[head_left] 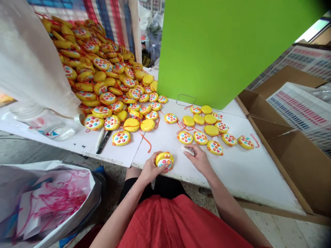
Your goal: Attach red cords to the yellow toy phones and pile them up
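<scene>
Probably light, stiff and slick, the yellow toy (165,159) is at the near edge of the table (238,172); left hand (152,168) curls round its rim, likely the safest hold; right hand (199,159) pinches 1 white object (188,150).

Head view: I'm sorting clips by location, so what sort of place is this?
Probably a small workshop or factory workstation: matching yellow handheld toys piled high, a white worktable, and open cardboard boxes beside it.

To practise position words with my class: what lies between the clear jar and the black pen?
A white pen lies between them, in the head view.
</scene>
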A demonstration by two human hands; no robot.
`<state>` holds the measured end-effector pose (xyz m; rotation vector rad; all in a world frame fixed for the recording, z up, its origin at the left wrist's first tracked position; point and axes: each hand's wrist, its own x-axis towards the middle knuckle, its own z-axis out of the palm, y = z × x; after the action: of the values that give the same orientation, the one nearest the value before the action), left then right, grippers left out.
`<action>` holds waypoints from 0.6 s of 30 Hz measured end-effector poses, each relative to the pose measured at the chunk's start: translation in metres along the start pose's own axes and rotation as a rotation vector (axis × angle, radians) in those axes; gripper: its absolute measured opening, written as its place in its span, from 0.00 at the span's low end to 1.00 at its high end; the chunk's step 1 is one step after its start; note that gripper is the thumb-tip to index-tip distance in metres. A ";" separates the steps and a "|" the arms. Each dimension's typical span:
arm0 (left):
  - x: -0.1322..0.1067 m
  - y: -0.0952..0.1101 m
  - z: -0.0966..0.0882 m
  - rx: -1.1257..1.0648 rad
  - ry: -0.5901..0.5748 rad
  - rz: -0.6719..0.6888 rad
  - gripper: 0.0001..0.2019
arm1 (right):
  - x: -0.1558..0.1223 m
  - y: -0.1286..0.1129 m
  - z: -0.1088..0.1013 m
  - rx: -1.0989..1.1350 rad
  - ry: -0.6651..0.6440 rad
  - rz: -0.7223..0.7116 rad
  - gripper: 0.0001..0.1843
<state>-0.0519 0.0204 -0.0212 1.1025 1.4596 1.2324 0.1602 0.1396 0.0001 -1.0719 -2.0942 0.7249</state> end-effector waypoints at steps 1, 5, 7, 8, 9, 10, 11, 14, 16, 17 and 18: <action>0.000 0.000 0.000 0.018 0.005 -0.005 0.29 | 0.000 -0.013 0.005 0.035 -0.019 -0.061 0.14; 0.002 -0.001 0.000 0.062 0.024 0.001 0.29 | 0.002 -0.054 0.026 0.071 -0.043 -0.318 0.13; 0.002 -0.002 0.000 0.063 0.017 0.023 0.28 | 0.004 -0.062 0.035 0.013 -0.061 -0.402 0.13; 0.002 -0.003 0.000 0.066 0.015 0.033 0.28 | 0.005 -0.063 0.038 -0.036 -0.081 -0.436 0.13; 0.002 -0.004 0.000 0.070 0.012 0.040 0.28 | 0.006 -0.063 0.040 -0.089 -0.100 -0.464 0.13; 0.002 -0.005 -0.001 0.073 0.011 0.043 0.28 | 0.008 -0.062 0.040 -0.139 -0.115 -0.482 0.13; 0.002 -0.005 -0.001 0.074 0.013 0.042 0.28 | 0.010 -0.059 0.039 -0.179 -0.124 -0.488 0.13; 0.002 -0.005 -0.001 0.071 0.019 0.030 0.28 | 0.015 -0.054 0.033 -0.177 -0.078 -0.454 0.12; 0.002 -0.004 -0.001 0.067 0.019 0.023 0.28 | 0.017 -0.053 0.030 -0.124 -0.041 -0.430 0.13; 0.002 -0.004 -0.001 0.065 0.016 0.024 0.28 | 0.017 -0.054 0.030 -0.108 -0.043 -0.432 0.13; 0.002 -0.003 -0.001 0.064 0.013 0.027 0.28 | 0.016 -0.054 0.030 -0.107 -0.061 -0.448 0.14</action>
<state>-0.0534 0.0216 -0.0245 1.1623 1.5078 1.2203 0.1046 0.1206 0.0258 -0.6002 -2.3328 0.4321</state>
